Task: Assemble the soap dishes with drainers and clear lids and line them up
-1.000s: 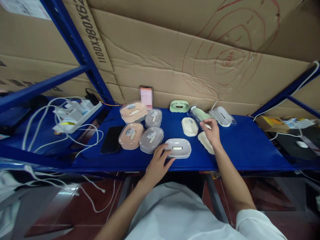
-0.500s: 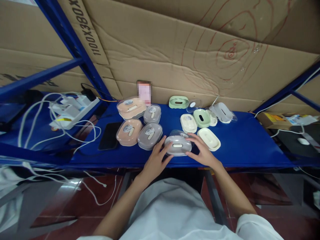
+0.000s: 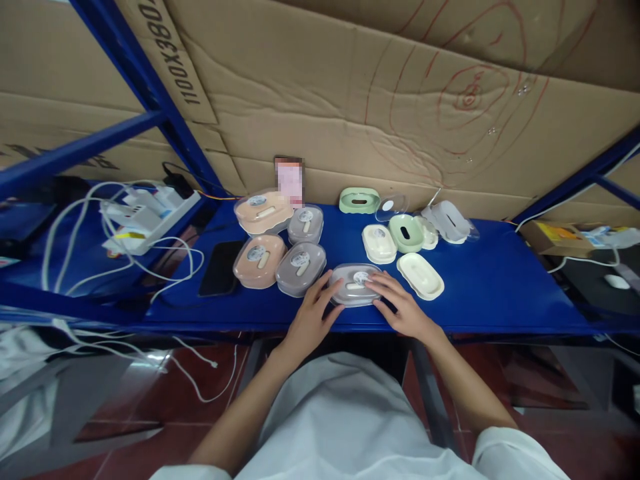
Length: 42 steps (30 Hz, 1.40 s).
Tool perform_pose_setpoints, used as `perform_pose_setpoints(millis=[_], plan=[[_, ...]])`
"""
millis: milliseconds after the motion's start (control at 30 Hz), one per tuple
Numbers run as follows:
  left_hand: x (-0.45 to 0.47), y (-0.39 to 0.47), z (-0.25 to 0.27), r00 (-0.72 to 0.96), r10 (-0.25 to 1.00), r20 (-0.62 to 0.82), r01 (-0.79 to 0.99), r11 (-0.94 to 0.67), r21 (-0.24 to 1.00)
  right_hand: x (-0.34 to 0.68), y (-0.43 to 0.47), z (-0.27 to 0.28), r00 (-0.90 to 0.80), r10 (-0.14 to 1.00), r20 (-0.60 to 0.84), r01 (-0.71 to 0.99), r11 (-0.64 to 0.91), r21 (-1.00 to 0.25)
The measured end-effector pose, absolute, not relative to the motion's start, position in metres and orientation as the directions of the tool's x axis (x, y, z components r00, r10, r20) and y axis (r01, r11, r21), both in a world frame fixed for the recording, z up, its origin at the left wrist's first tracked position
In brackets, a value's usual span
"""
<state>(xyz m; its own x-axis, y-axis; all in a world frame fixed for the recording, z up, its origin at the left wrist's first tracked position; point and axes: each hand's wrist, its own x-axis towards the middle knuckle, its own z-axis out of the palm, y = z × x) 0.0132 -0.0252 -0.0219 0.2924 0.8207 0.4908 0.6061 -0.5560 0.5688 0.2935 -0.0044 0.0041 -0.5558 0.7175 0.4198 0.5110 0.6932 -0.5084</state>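
Note:
A grey soap box (image 3: 345, 293) with a clear lid and a round sticker lies near the table's front edge. My left hand (image 3: 314, 310) grips its left end, thumb at the front and fingers over the rim. On the right end, my right hand (image 3: 405, 308) has its fingers over the lid and its thumb low at the front. The lid lies over the box; whether it is fully seated I cannot tell. Left of my hands are two more lidded grey soap boxes (image 3: 289, 275) and two peach ones (image 3: 249, 268). A cream tray (image 3: 423, 277) lies beside my right hand.
Farther back on the right lie green soap box parts (image 3: 359, 200), a cream lidded box (image 3: 379, 245), a loose clear lid (image 3: 387, 212) and a grey part (image 3: 447, 223). A black phone (image 3: 220, 268) and cabled power strip (image 3: 160, 227) are left. Cardboard (image 3: 310, 87) backs the blue table (image 3: 505, 287).
The clear lid has come down from its tilt at the back and now lies flatter over the grey box. My right fingers have moved farther over it.

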Motion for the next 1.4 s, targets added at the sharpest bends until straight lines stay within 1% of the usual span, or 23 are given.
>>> perform_pose_setpoints(millis=[100,233,367,500,667,833,1100,1233,1400], plan=[[0.014,-0.025,-0.023,0.267,0.805,0.529,0.616,-0.565,0.549,0.293,-0.006,0.001,-0.567,0.712,0.415,0.560,0.702,-0.440],[0.016,-0.024,-0.023,0.313,0.778,0.545,0.620,-0.602,0.503,0.291,-0.008,-0.002,-0.601,0.700,0.386,0.589,0.714,-0.378],[0.016,-0.024,-0.021,0.338,0.757,0.560,0.642,-0.620,0.451,0.289,-0.009,-0.007,-0.603,0.686,0.407,0.610,0.725,-0.319],[0.015,-0.023,-0.017,0.372,0.734,0.569,0.653,-0.642,0.401,0.291,-0.007,-0.006,-0.599,0.676,0.429,0.607,0.733,-0.307],[0.015,-0.019,-0.012,0.432,0.677,0.596,0.623,-0.702,0.345,0.292,0.000,0.003,-0.617,0.657,0.434,0.595,0.750,-0.289],[0.016,-0.016,-0.015,0.411,0.675,0.613,0.635,-0.694,0.339,0.291,0.003,0.003,-0.632,0.641,0.435,0.590,0.762,-0.265],[0.015,-0.013,-0.017,0.434,0.614,0.660,0.615,-0.737,0.281,0.292,-0.001,-0.004,-0.633,0.607,0.481,0.610,0.773,-0.173],[0.015,-0.013,-0.019,0.421,0.605,0.676,0.609,-0.741,0.283,0.291,-0.003,-0.007,-0.610,0.599,0.519,0.613,0.772,-0.169],[0.015,-0.015,-0.022,0.431,0.586,0.687,0.621,-0.744,0.245,0.295,-0.004,-0.015,-0.633,0.601,0.488,0.609,0.776,-0.165]])
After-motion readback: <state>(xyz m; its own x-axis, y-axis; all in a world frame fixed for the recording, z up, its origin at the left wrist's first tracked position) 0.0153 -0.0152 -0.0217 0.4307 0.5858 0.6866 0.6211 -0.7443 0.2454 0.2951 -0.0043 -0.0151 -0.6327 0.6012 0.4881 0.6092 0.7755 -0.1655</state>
